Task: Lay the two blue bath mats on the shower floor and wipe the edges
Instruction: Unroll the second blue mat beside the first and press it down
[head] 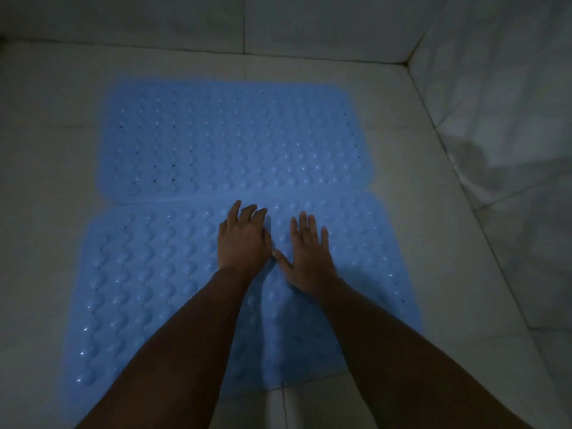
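Observation:
Two blue bubble-textured bath mats lie flat on the tiled shower floor, one behind the other, long edges meeting. The far mat (229,140) lies nearer the back wall. The near mat (142,292) sits slightly to the left of it and reaches down under my forearms. My left hand (243,239) and my right hand (308,258) both rest palm-down with fingers spread on the near mat, close to the seam between the mats, thumbs almost touching. Neither hand holds anything.
The pale tiled floor (46,168) surrounds the mats on the left, right and front. The back wall (278,23) and the right wall (510,103) meet in a corner at the upper right. The scene is dim.

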A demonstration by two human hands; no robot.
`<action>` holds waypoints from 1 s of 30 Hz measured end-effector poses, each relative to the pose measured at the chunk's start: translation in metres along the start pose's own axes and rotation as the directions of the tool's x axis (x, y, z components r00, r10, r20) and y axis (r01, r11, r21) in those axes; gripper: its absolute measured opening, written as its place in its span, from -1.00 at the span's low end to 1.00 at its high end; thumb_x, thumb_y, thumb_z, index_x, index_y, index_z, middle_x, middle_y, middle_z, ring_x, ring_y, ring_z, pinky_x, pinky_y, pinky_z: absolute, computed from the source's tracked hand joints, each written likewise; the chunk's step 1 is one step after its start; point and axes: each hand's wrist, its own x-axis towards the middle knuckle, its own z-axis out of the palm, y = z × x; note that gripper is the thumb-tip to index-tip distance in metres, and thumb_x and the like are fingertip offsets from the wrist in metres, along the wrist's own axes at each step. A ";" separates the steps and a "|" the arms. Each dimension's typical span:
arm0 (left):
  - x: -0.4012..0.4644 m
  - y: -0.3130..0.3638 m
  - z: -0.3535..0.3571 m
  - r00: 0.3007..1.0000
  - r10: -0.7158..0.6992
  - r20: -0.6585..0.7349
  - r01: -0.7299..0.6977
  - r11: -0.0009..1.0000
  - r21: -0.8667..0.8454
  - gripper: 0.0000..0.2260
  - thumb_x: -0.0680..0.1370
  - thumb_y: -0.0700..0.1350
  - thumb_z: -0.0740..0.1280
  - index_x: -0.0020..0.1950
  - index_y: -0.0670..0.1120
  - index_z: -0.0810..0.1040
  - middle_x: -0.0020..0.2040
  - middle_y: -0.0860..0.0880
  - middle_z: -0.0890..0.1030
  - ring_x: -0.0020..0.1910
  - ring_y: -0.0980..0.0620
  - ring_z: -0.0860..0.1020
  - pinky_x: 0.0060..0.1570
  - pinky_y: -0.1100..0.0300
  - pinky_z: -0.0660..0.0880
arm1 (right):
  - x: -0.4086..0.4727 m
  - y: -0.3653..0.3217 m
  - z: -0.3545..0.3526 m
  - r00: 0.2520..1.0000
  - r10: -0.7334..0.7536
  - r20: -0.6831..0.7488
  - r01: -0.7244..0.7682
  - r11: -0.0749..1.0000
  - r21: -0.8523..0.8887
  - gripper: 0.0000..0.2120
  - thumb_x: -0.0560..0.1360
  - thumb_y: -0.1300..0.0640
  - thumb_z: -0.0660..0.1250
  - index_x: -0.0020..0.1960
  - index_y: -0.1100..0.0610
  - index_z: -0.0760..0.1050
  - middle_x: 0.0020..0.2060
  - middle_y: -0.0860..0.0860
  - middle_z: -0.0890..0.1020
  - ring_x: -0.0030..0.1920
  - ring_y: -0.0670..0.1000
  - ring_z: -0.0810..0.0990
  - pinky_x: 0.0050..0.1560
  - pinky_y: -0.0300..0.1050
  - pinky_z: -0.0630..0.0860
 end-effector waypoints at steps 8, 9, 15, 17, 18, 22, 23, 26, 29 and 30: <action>0.003 -0.027 0.012 1.000 0.012 0.005 -0.012 1.000 -0.019 -0.50 0.51 -0.04 0.18 0.44 -0.06 0.50 0.45 -0.10 0.50 0.57 -0.17 0.26 0.30 -0.17 0.44 | -0.001 -0.002 0.011 0.990 -0.003 -0.138 -0.010 0.996 -0.092 -0.21 0.60 -0.35 0.04 0.62 0.17 0.09 0.64 0.05 0.04 0.64 0.08 -0.05 0.56 0.26 0.01; 0.003 -0.028 0.013 1.000 0.016 0.006 -0.015 1.000 -0.027 -0.50 0.51 -0.04 0.17 0.45 -0.07 0.49 0.45 -0.10 0.49 0.58 -0.16 0.25 0.31 -0.17 0.43 | -0.001 -0.002 0.012 0.991 0.001 -0.134 -0.013 0.996 -0.086 -0.21 0.60 -0.36 0.04 0.62 0.16 0.08 0.64 0.04 0.05 0.64 0.07 -0.05 0.57 0.26 0.00; 0.004 -0.029 0.009 1.000 0.024 -0.018 -0.024 0.999 -0.028 -0.50 0.51 -0.05 0.22 0.46 -0.09 0.48 0.48 -0.14 0.46 0.59 -0.21 0.22 0.36 -0.19 0.38 | 0.016 -0.004 -0.011 0.998 0.061 -0.007 -0.061 0.996 0.062 -0.31 0.60 -0.32 -0.04 0.56 0.08 0.27 0.59 0.04 0.24 0.59 0.09 0.17 0.55 0.19 0.15; 0.001 -0.023 0.011 0.998 0.060 0.001 -0.060 0.998 -0.028 -0.48 0.49 -0.07 0.27 0.46 -0.11 0.47 0.49 -0.16 0.45 0.58 -0.24 0.23 0.38 -0.19 0.37 | 0.035 -0.005 -0.041 0.997 0.082 0.003 -0.082 0.993 0.085 -0.41 0.59 -0.27 0.02 0.36 0.07 0.52 0.39 0.11 0.53 0.38 0.17 0.49 0.33 0.07 0.42; 0.000 -0.019 0.014 0.995 0.096 0.008 -0.096 0.995 -0.018 -0.48 0.48 -0.07 0.28 0.45 -0.12 0.48 0.48 -0.17 0.46 0.57 -0.26 0.25 0.37 -0.21 0.38 | 0.048 -0.003 -0.057 0.995 0.084 0.047 -0.088 0.993 0.083 -0.50 0.61 -0.22 0.09 0.26 0.08 0.59 0.26 0.13 0.62 0.27 0.20 0.57 0.22 0.02 0.49; -0.005 0.002 0.040 0.966 0.205 0.156 -0.216 0.975 0.058 -0.43 0.60 0.12 0.08 0.57 -0.09 0.32 0.62 -0.20 0.22 0.63 -0.29 0.06 0.49 -0.31 0.21 | 0.081 0.010 -0.089 0.998 0.062 -0.020 -0.058 0.986 0.155 -0.71 0.60 -0.06 0.21 0.11 0.06 0.64 0.07 0.05 0.70 0.09 0.13 0.65 0.08 -0.05 0.55; -0.008 0.004 0.050 0.957 0.206 0.204 -0.228 0.969 0.092 -0.35 0.61 0.24 0.00 0.63 -0.07 0.21 0.66 -0.19 0.09 0.64 -0.27 -0.06 0.53 -0.32 0.06 | 0.084 0.014 -0.086 0.993 0.078 -0.084 -0.060 0.978 0.198 -0.72 0.59 -0.05 0.21 0.09 0.05 0.64 0.05 0.03 0.71 0.06 0.11 0.66 0.07 -0.06 0.56; -0.015 0.003 0.066 0.955 0.218 0.203 -0.255 0.950 0.179 -0.19 0.58 0.44 -0.03 0.68 -0.05 0.03 0.67 -0.19 -0.06 0.64 -0.25 -0.19 0.55 -0.33 -0.11 | 0.088 0.023 -0.071 0.979 0.083 -0.186 -0.023 0.953 0.303 -0.71 0.56 -0.08 0.21 0.04 0.03 0.64 0.00 -0.01 0.71 0.04 0.07 0.67 0.07 -0.02 0.59; -0.018 0.004 0.066 0.959 0.235 0.156 -0.262 0.948 0.182 -0.21 0.60 0.43 0.00 0.67 -0.05 0.09 0.68 -0.18 -0.03 0.65 -0.24 -0.16 0.55 -0.31 -0.09 | 0.095 0.034 -0.062 0.969 0.050 -0.243 0.045 0.927 0.373 -0.73 0.52 -0.07 0.24 -0.02 0.04 0.65 -0.06 -0.02 0.72 0.00 0.05 0.68 0.05 0.03 0.60; -0.018 0.005 0.066 0.960 0.237 0.146 -0.262 0.948 0.183 -0.23 0.60 0.41 0.00 0.66 -0.05 0.12 0.67 -0.18 -0.02 0.65 -0.24 -0.15 0.55 -0.31 -0.09 | 0.099 0.037 -0.061 0.966 0.040 -0.257 0.066 0.917 0.393 -0.75 0.52 -0.05 0.26 -0.03 0.05 0.65 -0.07 -0.02 0.72 -0.01 0.04 0.68 0.05 0.03 0.60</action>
